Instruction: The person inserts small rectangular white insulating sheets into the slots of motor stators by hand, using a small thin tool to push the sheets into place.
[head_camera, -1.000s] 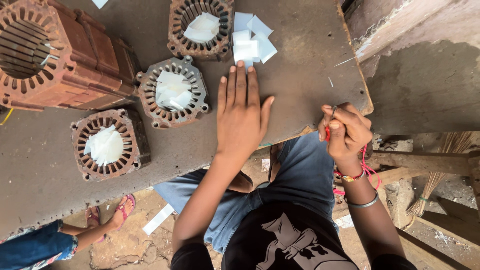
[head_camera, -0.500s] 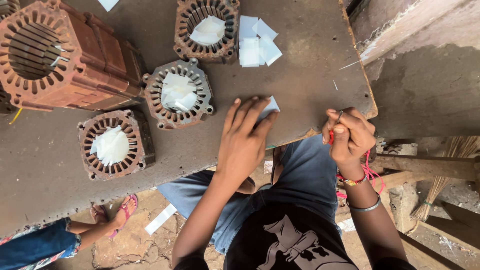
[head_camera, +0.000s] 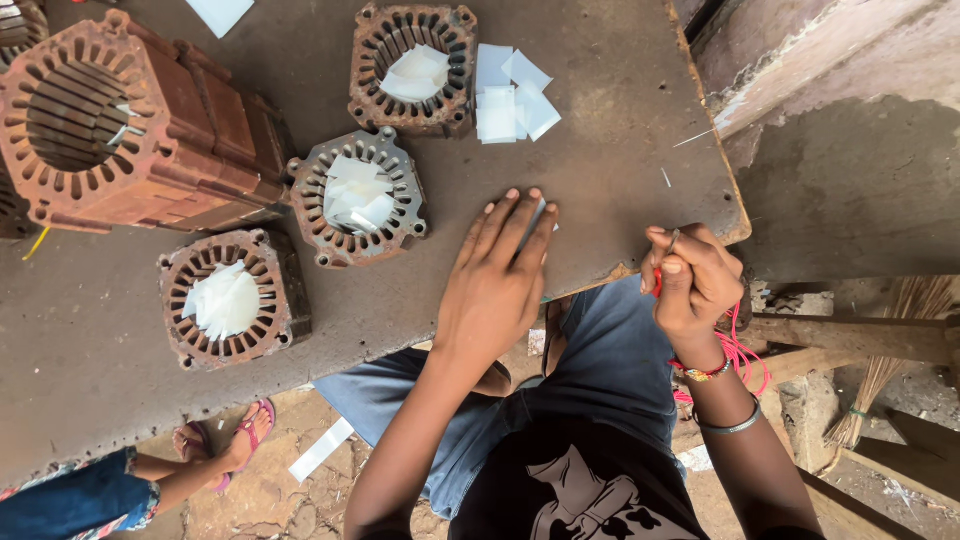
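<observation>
My left hand (head_camera: 497, 285) lies flat, palm down, on the grey-brown table (head_camera: 620, 150) near its front edge. Its fingertips press on a small white paper piece (head_camera: 541, 208), which is mostly hidden under the fingers. My right hand (head_camera: 692, 280) is closed beside the table's front right corner, gripping red-handled scissors (head_camera: 657, 283), of which only a bit of handle and a metal ring shows. A loose pile of white paper pieces (head_camera: 510, 95) lies farther back on the table, apart from both hands.
Three small rusty stator cores (head_camera: 357, 196) (head_camera: 235, 298) (head_camera: 412, 68) hold white paper pieces. A large rusty stator (head_camera: 120, 135) stands at the left. Another person's foot in a pink sandal (head_camera: 232, 450) is under the table. A broom (head_camera: 880, 370) leans at the right.
My left hand has drawn back from near the paper pile toward the front edge, dragging one white piece under its fingers. My right hand has stayed at the corner.
</observation>
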